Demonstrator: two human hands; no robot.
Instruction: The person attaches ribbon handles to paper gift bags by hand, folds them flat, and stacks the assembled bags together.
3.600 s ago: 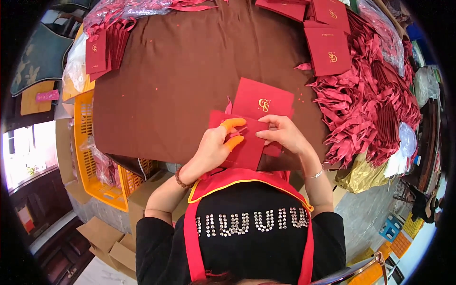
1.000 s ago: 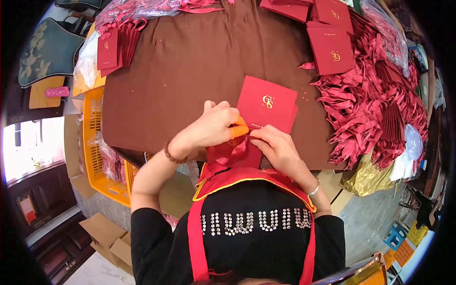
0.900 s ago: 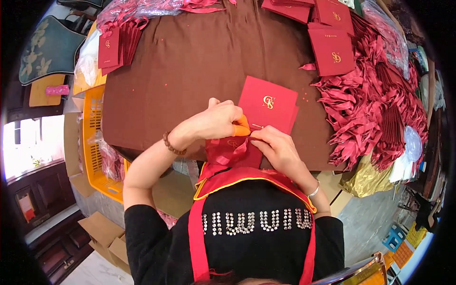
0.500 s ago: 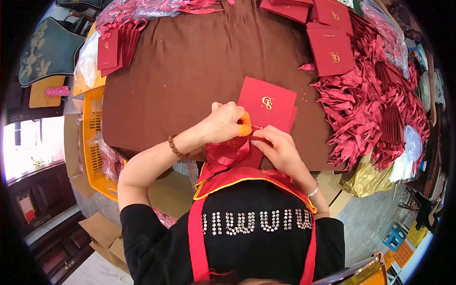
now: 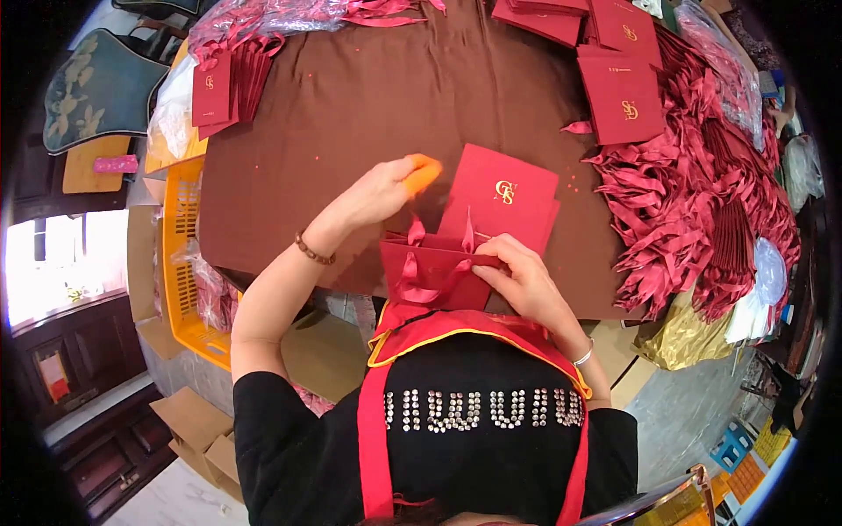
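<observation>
Brown-covered table (image 5: 289, 202) | gripping red bag (image 5: 434, 263) in right hand (image 5: 531, 285) | can't tell grip of left hand (image 5: 386, 188) | probably fitting ribbon handles (image 5: 410, 267) | likely needs tugging even

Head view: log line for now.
left hand: over brown cloth, nothing visibly held | right hand: grip on red bag, right end | ribbon handles: showing | flat red pieces: beyond bag

Open passage over the cloth (image 5: 377, 96) ahead of the left hand (image 5: 386, 188), flat bags (image 5: 503, 186) to its right, held bag (image 5: 430, 273) nearer the body, ribbon heap (image 5: 653, 206) at right
</observation>
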